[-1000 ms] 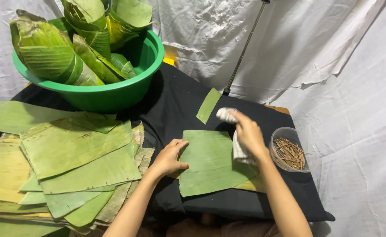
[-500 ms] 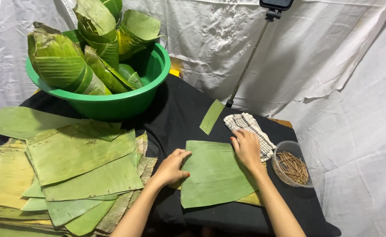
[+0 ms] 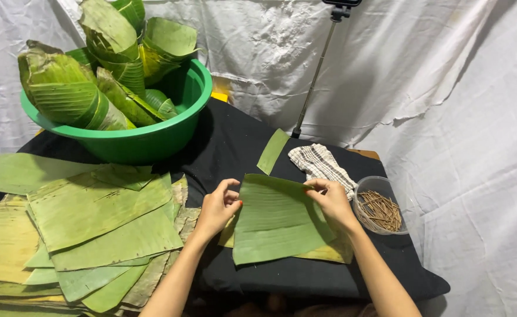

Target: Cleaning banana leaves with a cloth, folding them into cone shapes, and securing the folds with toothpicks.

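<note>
Banana leaf (image 3: 279, 220) is lying at lower centre of the frame on the black cloth (image 3: 235, 138); your left hand (image 3: 217, 206) and right hand (image 3: 331, 199) are pinching its two top corners, probably for lifting it evenly, beside the leaf pile (image 3: 88, 235) and the stick bowl (image 3: 382, 210).

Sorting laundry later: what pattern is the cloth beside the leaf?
White with dark checked stripes, on the cloth; head view.

A black-draped table (image 3: 235, 141) bears leaves (image 3: 94, 223), basin (image 3: 147, 138), cloth (image 3: 320, 164), bowl (image 3: 382, 208).
</note>
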